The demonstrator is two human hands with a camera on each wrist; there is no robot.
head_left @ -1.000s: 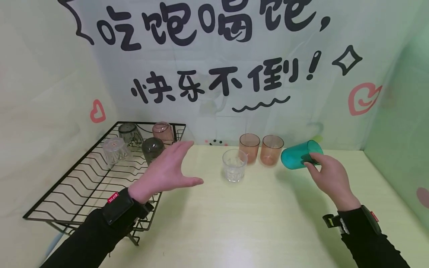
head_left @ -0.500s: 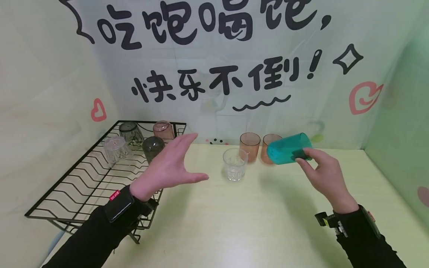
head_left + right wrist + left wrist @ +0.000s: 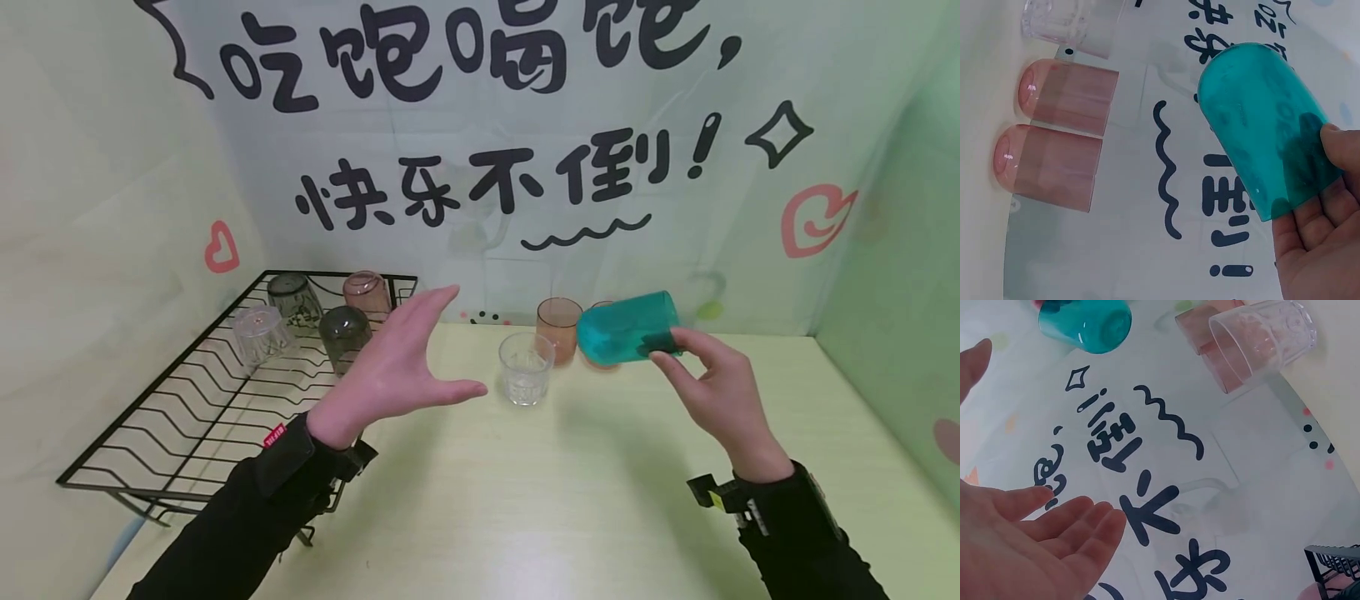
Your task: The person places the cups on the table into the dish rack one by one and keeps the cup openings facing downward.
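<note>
- The right hand [image 3: 716, 392] holds a teal cup [image 3: 628, 327] up in the air, tipped on its side. The fingers and thumb pinch it near its bottom end, and its open mouth points toward the other hand.
- The left hand [image 3: 397, 371] is wide open, with fingers straight and thumb spread out. It holds nothing and hangs above the table [image 3: 562, 500], between the wire rack [image 3: 187, 400] and the cups.
- Four cups already sit upside down on the wire rack: a clear one [image 3: 257, 335], two dark grey ones [image 3: 294, 297] [image 3: 343, 333] and a pink one [image 3: 365, 293]. So that part looks done.
- Three cups stand on the table, mouths up: a clear glass [image 3: 526, 368] and two orange cups [image 3: 558, 322] behind it (the far one is mostly hidden by the teal cup in the head view, but the right wrist view shows both [image 3: 1057, 169]).
- My guess is the work is a bit more than half done, with the teal cup and those three left to go.
- The wall cloth [image 3: 480, 125] has big black Chinese writing: "吃饱喝饱," on top and "快乐不倒!" under it, with a wavy line, a star shape and red hearts.
- A small red tag [image 3: 273, 434] sits on the left wrist band; its letters are too small to read.
</note>
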